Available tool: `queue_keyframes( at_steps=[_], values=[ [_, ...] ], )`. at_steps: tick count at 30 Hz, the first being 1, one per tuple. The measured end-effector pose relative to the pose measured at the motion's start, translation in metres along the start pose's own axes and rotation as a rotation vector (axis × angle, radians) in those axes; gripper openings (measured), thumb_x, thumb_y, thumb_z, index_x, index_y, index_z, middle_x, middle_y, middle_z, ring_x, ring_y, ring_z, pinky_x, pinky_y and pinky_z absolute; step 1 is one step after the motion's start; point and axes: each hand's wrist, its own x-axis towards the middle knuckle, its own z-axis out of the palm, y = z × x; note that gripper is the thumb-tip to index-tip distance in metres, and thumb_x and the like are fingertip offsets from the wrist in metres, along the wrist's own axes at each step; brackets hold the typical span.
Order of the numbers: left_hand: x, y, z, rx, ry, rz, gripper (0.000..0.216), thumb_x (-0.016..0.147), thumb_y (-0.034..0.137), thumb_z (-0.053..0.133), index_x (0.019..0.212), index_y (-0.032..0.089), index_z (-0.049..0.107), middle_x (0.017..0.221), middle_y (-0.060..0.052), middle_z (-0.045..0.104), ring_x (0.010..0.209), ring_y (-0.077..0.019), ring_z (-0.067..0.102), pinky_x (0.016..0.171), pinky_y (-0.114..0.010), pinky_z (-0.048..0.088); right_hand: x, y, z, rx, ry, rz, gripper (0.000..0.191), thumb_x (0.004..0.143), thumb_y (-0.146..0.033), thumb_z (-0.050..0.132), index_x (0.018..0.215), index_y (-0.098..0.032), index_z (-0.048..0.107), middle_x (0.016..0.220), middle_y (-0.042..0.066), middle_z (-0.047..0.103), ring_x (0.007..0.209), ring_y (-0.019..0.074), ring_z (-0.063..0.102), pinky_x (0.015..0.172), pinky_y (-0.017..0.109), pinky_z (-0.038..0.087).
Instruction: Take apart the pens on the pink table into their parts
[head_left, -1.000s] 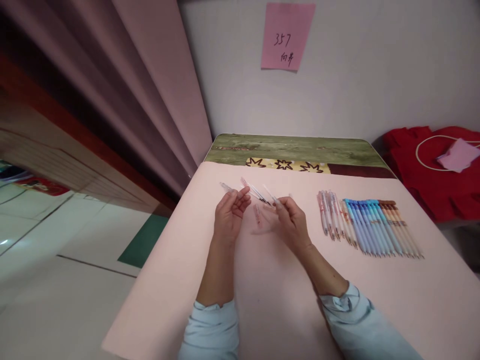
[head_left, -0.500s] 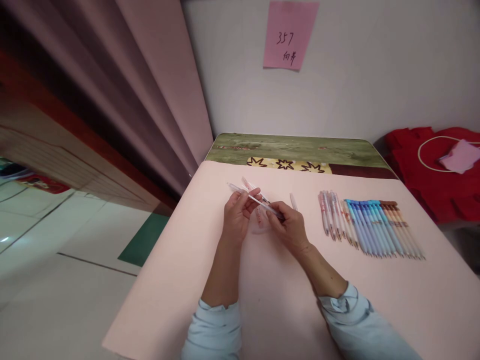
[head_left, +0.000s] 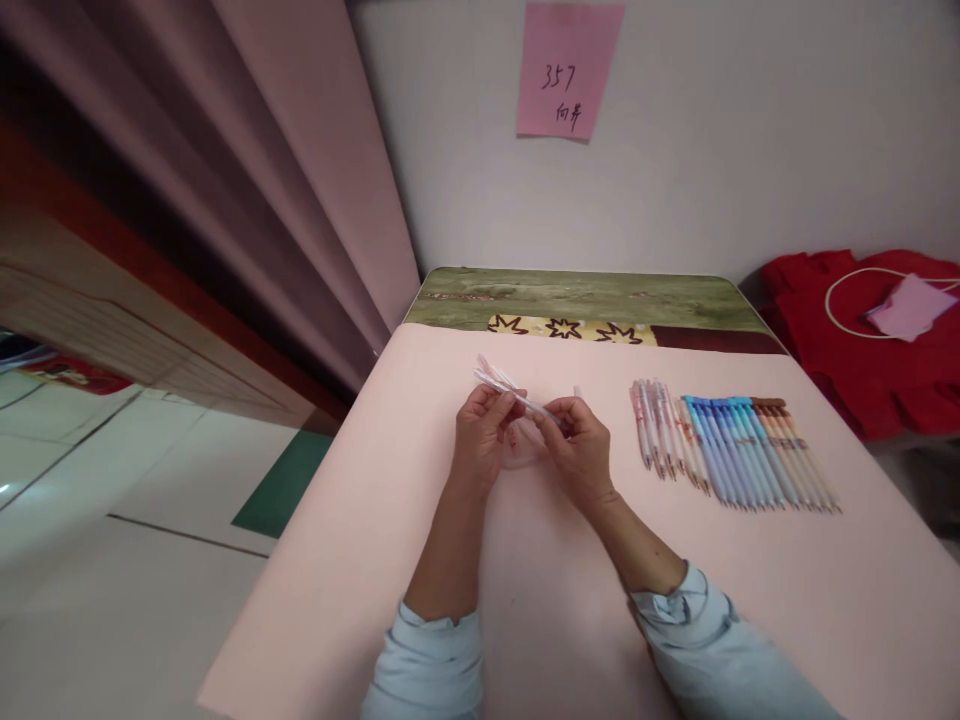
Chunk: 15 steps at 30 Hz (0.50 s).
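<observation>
My left hand [head_left: 484, 435] and my right hand [head_left: 579, 447] meet over the middle of the pale pink table cover [head_left: 540, 590]. Both pinch a thin clear pen [head_left: 527, 403] that lies slanted between them, its far end up and to the left. More clear pen parts [head_left: 491, 371] lie just beyond my left fingers. A small white piece [head_left: 577, 392] rests by my right hand. To the right, a neat row of pens [head_left: 731, 440], pink, blue and brown, lies on the cover.
A green patterned tabletop strip [head_left: 585, 298] shows at the far edge by the wall. A pink note [head_left: 568, 68] hangs on the wall. Pink curtains [head_left: 300, 170] fall at the left. A red bag [head_left: 862, 340] sits at the right. The table's left edge drops to the floor.
My hands have drawn closer together. The left hand has closed on the clear pen, which the right hand now also grips. The view shifted slightly.
</observation>
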Motion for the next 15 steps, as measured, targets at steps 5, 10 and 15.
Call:
queue_keyframes(
  at_steps=[5, 10, 15],
  values=[
    [-0.0017, -0.0016, 0.0005, 0.065, -0.026, -0.001, 0.027, 0.071, 0.030, 0.079, 0.087, 0.015, 0.062, 0.086, -0.006, 0.074, 0.069, -0.0109, 0.064, 0.072, -0.025, 0.048, 0.0013, -0.0046, -0.0048, -0.005, -0.073, 0.025, 0.030, 0.089, -0.045, 0.059, 0.075, -0.018, 0.063, 0.058, -0.002, 0.061, 0.048, 0.0098, 0.050, 0.051, 0.022, 0.041],
    [-0.0019, -0.0024, 0.0020, 0.113, -0.012, 0.025, 0.031, 0.072, 0.035, 0.077, 0.087, 0.016, 0.057, 0.083, -0.007, 0.074, 0.065, -0.0121, 0.064, 0.069, -0.026, 0.049, 0.0026, -0.0079, -0.0060, -0.081, -0.095, 0.011, 0.035, 0.091, -0.046, 0.055, 0.072, -0.018, 0.066, 0.052, -0.003, 0.055, 0.047, 0.0096, 0.049, 0.051, 0.022, 0.040],
    [0.0014, -0.0030, -0.0024, 0.056, 0.083, 0.075, 0.032, 0.070, 0.034, 0.078, 0.085, 0.017, 0.055, 0.080, -0.005, 0.073, 0.061, -0.0110, 0.063, 0.067, -0.026, 0.050, 0.0009, -0.0051, 0.0006, -0.020, -0.141, -0.008, 0.030, 0.082, -0.040, 0.066, 0.103, -0.020, 0.060, 0.064, -0.005, 0.058, 0.053, 0.0108, 0.051, 0.052, 0.022, 0.042]
  ],
)
